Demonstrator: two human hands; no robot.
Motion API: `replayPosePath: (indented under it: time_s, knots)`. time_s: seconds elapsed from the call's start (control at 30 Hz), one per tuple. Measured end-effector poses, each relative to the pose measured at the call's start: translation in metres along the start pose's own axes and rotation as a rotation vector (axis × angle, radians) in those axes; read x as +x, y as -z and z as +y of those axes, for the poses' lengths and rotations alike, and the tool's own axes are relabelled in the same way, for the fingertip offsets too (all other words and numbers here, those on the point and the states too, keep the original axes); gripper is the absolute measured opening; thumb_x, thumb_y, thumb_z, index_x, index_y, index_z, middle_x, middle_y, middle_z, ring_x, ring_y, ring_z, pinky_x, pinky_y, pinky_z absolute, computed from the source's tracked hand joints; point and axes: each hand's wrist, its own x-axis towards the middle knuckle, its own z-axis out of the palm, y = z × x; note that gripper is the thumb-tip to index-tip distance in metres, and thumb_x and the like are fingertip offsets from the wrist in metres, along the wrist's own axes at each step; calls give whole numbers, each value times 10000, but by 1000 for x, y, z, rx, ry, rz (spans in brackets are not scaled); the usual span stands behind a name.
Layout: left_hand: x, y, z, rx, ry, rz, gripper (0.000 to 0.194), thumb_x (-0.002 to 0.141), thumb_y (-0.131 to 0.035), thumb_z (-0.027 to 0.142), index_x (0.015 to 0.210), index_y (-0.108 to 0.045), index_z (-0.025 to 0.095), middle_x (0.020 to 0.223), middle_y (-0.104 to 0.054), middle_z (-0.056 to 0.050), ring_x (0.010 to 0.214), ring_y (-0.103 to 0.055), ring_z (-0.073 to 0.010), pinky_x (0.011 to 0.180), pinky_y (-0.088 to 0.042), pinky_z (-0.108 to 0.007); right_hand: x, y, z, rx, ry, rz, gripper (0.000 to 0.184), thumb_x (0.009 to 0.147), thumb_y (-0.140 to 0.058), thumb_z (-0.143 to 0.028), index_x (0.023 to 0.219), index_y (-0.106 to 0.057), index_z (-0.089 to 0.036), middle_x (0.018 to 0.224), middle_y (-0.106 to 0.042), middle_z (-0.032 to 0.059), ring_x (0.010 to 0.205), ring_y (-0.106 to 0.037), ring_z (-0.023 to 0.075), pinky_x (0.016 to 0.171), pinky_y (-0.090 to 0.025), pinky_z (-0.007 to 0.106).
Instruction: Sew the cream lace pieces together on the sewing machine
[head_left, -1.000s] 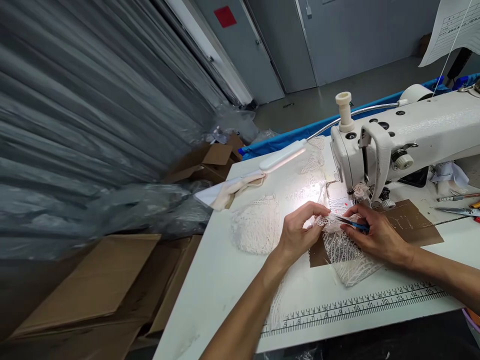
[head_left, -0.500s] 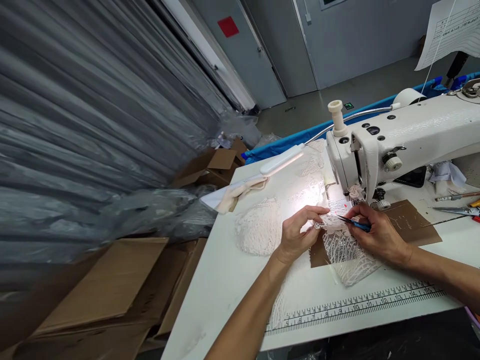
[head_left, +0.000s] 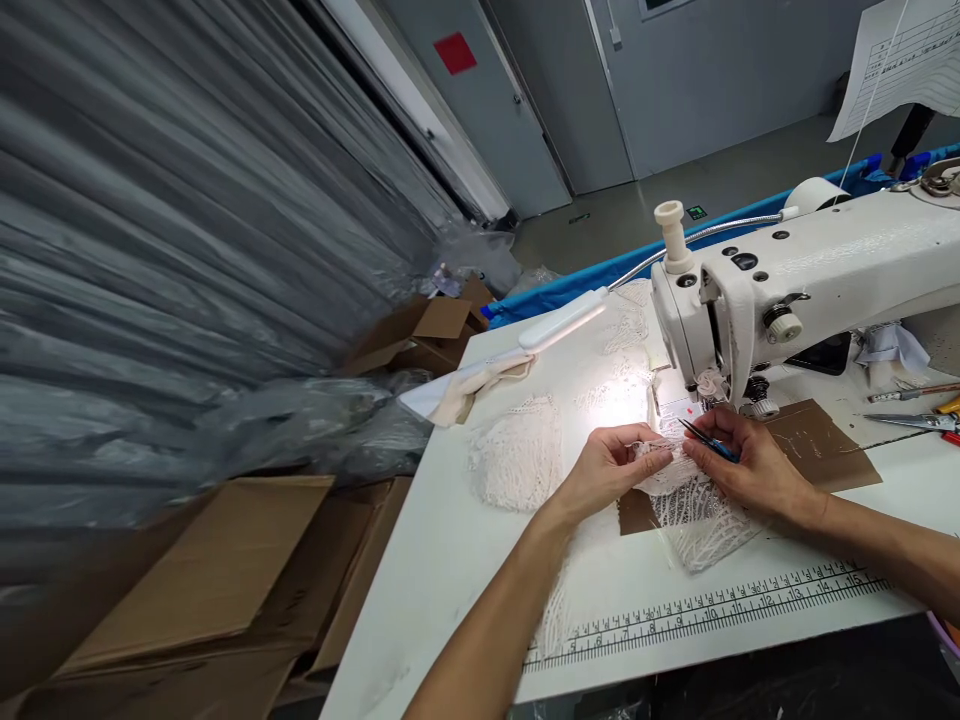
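Head view. The left hand point(head_left: 611, 465) pinches a piece of white lace point(head_left: 664, 480) between thumb and fingers. The right hand point(head_left: 750, 468) has its fingers closed around small blue-handled snips point(head_left: 712, 442), tips directed away and leftward; whether it also grips the lace cannot be told. The lace sits between the hands, just in front of the sewing machine point(head_left: 840, 262), partly over a brown sheet point(head_left: 829, 445). A printed ruler point(head_left: 697, 618) marks the table's point(head_left: 405, 600) near edge.

We work in a sewing workshop: our table point(head_left: 420, 600) carries a sewing machine point(head_left: 832, 265), a printed ruler point(head_left: 709, 617), lace point(head_left: 709, 525) and scissors point(head_left: 909, 421).
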Motion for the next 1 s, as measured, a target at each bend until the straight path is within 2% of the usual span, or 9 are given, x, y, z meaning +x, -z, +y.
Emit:
replayPosePath:
  time_s: [0.2, 0.33, 0.4, 0.5, 0.63, 0.8, 1.0]
  knots:
    - [-2, 1, 1, -47, 142, -9, 488, 605, -831, 573, 742, -691, 127, 660, -641, -17, 553, -561, -104, 515, -472, -216, -1, 7, -18, -119, 37, -143, 232, 862, -540, -415, 837, -556, -185, 753, -579, 15, 690, -536, 132, 634, -440, 280]
    - [-3, 1, 1, -32, 165, -33, 494, 626, -807, 597, 742, -701, 129, 611, -616, -10, 526, -524, -95, 481, -426, -200, 0, 13, -22, -307, 52, -145, 366, 943, -355, -487, 805, -523, -192, 648, -500, -9, 580, -439, 116, 567, -354, 274]
    - [-4, 1, 1, -25, 162, -55, 473, 633, -809, 581, 707, -704, 126, 582, -596, -6, 514, -493, -87, 471, -395, -195, 1, 14, -19, -410, 103, -142, 435, 968, -235, -486, 745, -471, -197, 605, -456, -14, 543, -389, 113, 556, -313, 280]
    - [-4, 0, 1, -6, 163, -99, 453, 630, -815, 564, 674, -722, 123, 538, -564, 1, 492, -432, -74, 446, -329, -197, 1, 14, -14, -550, 222, -182, 424, 974, -216, -446, 698, -426, -202, 599, -438, -6, 530, -343, 113, 555, -273, 288]
    - [-2, 2, -1, 40, 164, -119, 414, 631, -815, 535, 711, -765, 132, 511, -558, 2, 475, -366, -71, 426, -262, -214, 0, 12, -12, -720, 264, -253, 395, 994, -264, -376, 751, -512, -188, 670, -530, 40, 594, -433, 135, 588, -303, 294]
    - [0, 4, -3, 41, 152, -131, 384, 628, -818, 492, 754, -786, 131, 581, -637, -26, 524, -462, -98, 481, -363, -222, 0, 12, -16, -846, 261, -264, 417, 1017, -321, -375, 813, -617, -163, 738, -623, 79, 649, -524, 163, 617, -341, 301]
    - [0, 2, -3, 36, 144, -153, 320, 631, -813, 454, 668, -764, 140, 578, -633, -12, 532, -484, -98, 471, -376, -202, 0, 8, -16, -925, 303, -271, 441, 1026, -350, -408, 863, -665, -147, 774, -663, 95, 708, -582, 184, 651, -376, 298]
